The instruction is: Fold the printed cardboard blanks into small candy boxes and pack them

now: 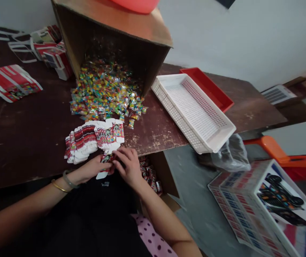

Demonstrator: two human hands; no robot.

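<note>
A small red printed carton with white end flaps is held in front of my body at the table's edge. My left hand grips its side with thumb and fingers. My right hand has its bent fingers on the carton's other side, near the upper flap. Just beyond lies a fanned stack of flat printed cartons. Behind that stack, a heap of small clear-wrapped, multicoloured candies spills out of a cardboard box lying on its side.
A white perforated basket and a red tray stand to the right on the dark table. Below the edge, a cardboard box contains red packs. Red-and-white packaging lies left. An orange chair is at right.
</note>
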